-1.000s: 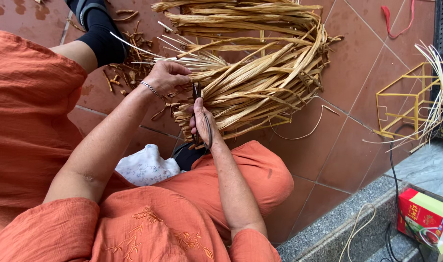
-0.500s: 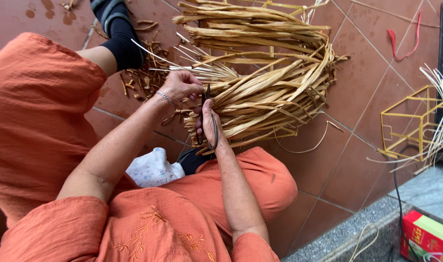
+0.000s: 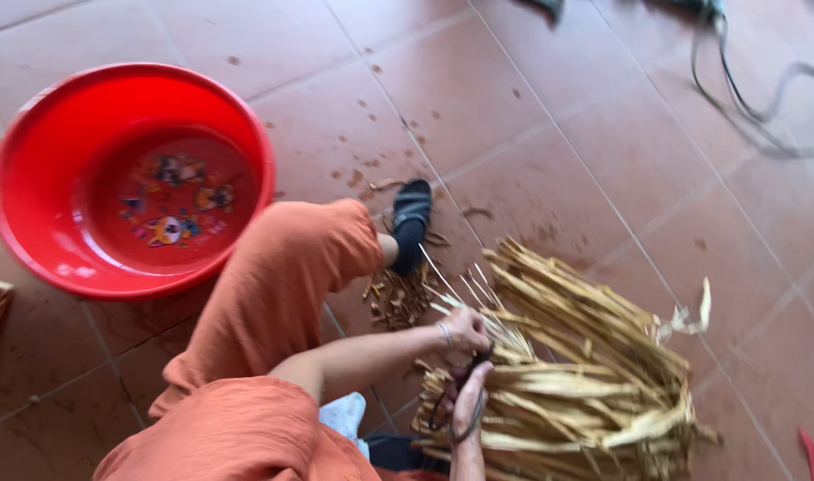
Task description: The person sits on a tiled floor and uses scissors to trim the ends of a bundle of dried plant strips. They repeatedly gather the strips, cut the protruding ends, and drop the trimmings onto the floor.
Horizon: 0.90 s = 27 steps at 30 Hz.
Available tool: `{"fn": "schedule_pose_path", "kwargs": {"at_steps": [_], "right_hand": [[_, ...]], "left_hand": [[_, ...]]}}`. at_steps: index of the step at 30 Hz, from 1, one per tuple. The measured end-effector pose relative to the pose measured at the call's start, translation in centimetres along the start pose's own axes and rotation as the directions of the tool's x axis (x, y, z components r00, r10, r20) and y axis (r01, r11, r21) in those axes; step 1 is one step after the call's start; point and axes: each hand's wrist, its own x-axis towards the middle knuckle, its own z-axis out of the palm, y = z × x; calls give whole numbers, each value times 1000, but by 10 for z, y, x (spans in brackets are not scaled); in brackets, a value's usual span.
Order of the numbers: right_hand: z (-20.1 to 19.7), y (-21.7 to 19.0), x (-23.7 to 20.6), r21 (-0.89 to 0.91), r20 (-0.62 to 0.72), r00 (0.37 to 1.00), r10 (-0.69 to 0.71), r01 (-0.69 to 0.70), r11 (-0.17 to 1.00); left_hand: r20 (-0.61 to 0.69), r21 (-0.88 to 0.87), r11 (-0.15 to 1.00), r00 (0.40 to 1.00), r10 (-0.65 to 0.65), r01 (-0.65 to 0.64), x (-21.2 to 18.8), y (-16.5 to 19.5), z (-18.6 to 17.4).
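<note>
The left hand (image 3: pixel 465 328) pinches thin strands of the pale dried-straw woven bundle (image 3: pixel 567 374) on the tiled floor; the right hand (image 3: pixel 468 403) grips dark-handled scissors (image 3: pixel 456 401). Best cut close, strands held taut.

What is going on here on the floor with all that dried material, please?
A person in orange clothes sits on the tiled floor over a bundle of dried plant strips. The left hand grips thin strip ends at the bundle's edge. The right hand holds dark-handled scissors against them. Cut scraps lie near a black-socked foot, beside a red basin.
</note>
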Motion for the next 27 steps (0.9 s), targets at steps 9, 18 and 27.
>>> {"fn": "schedule_pose_path", "kwargs": {"at_steps": [9, 18, 27], "right_hand": [[10, -8, 6, -48, -28, 997, -74, 73, 996], [14, -33, -5, 1, 31, 998, -54, 54, 999], [5, -35, -5, 57, 212, 977, 23, -36, 998]], "left_hand": [[-59, 84, 996, 998, -20, 25, -2, 17, -11], [-25, 75, 996, 998, -54, 56, -16, 28, -17], [-300, 337, 928, 916, 267, -160, -3, -5, -81]]}}
